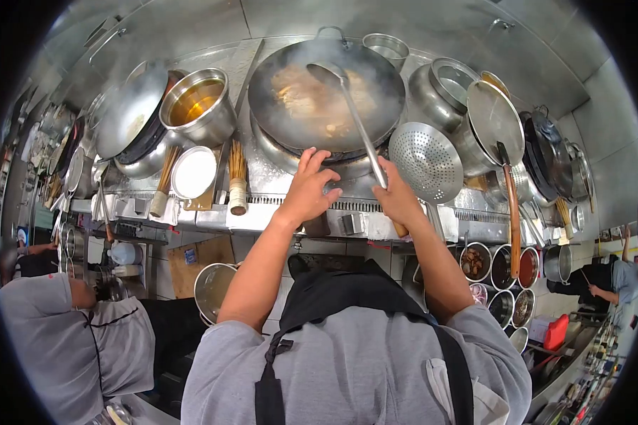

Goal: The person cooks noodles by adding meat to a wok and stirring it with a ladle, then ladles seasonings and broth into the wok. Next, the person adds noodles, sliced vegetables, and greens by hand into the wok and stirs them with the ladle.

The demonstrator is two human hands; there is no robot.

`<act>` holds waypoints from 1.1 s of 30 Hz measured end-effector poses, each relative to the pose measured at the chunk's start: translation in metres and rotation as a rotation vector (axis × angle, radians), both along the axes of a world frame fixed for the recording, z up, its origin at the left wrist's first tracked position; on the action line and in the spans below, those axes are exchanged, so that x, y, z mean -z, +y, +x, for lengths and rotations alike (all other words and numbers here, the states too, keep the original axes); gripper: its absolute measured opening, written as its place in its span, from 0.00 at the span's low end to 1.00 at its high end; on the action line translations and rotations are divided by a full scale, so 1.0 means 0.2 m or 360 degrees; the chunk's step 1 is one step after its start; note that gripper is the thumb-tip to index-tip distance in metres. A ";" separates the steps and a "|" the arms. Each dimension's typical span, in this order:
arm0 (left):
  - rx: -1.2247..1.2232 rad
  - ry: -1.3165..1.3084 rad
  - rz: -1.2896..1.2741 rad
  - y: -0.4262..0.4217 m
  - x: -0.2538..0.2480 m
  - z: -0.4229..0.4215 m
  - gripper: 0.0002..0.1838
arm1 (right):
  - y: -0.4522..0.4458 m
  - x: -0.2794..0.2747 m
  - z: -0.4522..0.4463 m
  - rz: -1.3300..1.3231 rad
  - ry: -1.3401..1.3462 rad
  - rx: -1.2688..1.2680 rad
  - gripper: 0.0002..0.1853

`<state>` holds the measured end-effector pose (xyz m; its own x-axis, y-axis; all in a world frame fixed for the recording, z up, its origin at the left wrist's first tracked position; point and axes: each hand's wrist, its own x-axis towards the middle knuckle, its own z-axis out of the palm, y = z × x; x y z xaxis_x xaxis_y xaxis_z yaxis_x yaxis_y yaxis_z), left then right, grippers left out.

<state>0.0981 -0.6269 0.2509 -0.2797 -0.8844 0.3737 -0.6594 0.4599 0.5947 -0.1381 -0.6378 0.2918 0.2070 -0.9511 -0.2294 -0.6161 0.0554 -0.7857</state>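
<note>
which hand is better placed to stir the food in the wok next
Likely the right hand: it grips the ladle, whose bowl is over the wok; the left hand looks empty.

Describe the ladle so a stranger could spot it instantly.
Find the big steaming wok at top centre. The ladle reaches over it, its long handle sloping down to the person's right hand. Unlike the perforated skimmer to its right, its bowl shows no holes.
</note>
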 end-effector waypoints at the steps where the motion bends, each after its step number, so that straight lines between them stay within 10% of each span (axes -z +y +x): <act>1: -0.0005 0.0024 -0.0014 0.00 0.00 0.00 0.14 | 0.02 0.08 -0.01 -0.0158 0.0085 -0.0009 0.35; 14: -0.0002 -0.0003 -0.0098 0.00 0.00 0.00 0.14 | -0.12 0.08 -0.10 0.0129 0.0019 -0.0074 0.35; 19: -0.0002 0.0037 -0.0082 0.00 0.00 0.01 0.15 | 0.05 0.34 -0.11 -0.0914 -0.0027 -0.0188 0.37; 23: -0.0025 0.0072 -0.0130 0.00 0.01 -0.01 0.14 | 0.31 0.01 -0.07 0.0231 -0.0386 -0.0077 0.37; 33: -0.0002 0.0066 -0.0067 -0.01 0.02 0.01 0.13 | -0.09 -0.07 0.02 0.0214 -0.0413 0.0100 0.36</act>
